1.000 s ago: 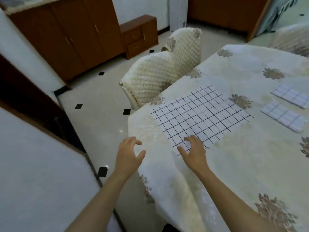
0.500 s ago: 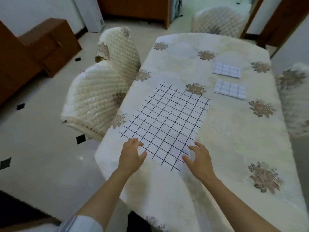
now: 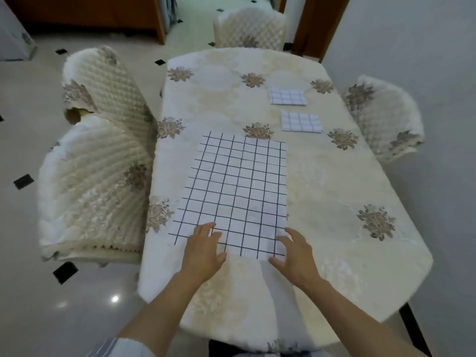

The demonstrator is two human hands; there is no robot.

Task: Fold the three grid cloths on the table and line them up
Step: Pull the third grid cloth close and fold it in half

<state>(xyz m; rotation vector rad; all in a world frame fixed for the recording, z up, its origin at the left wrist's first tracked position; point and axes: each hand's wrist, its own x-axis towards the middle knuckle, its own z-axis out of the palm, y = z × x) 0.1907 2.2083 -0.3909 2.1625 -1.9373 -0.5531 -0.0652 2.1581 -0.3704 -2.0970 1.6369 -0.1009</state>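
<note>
The table, covered in a cream floral cloth, now runs straight ahead, where half a second ago it sat at a slant. The unfolded grid cloth lies flat on its near left part, squarer in view than before. The left hand has slid from the near left corner onto the near edge, fingers spread and lightly bent, gripping nothing. The right hand rests at the near right corner, likewise spread and loose. Two folded grid cloths lie far right, one behind the other, just apart.
</note>
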